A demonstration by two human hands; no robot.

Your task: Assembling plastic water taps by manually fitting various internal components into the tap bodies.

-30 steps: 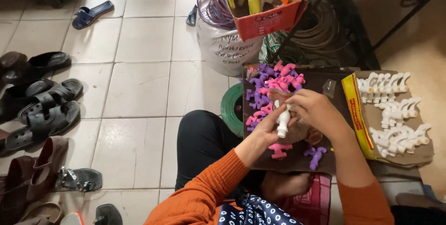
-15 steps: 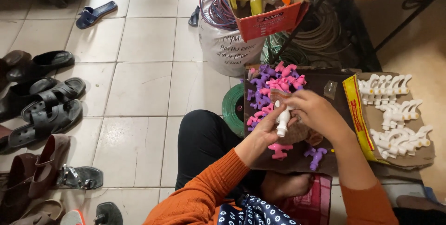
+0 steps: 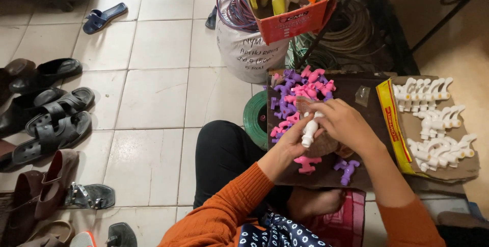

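White plastic tap (image 3: 309, 131) upright between both hands, left hand (image 3: 291, 145) and right hand (image 3: 345, 124) closed around it.

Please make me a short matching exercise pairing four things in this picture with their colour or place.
Things:
1. tap body
2. finished taps
3. loose handles
4. tape roll

Descriptions:
a. green, on the floor beside the brown tray
b. white, held in both hands
c. pink and purple, heaped on the brown tray
d. white, laid in rows on cardboard

Pairs: 1-b, 2-d, 3-c, 4-a
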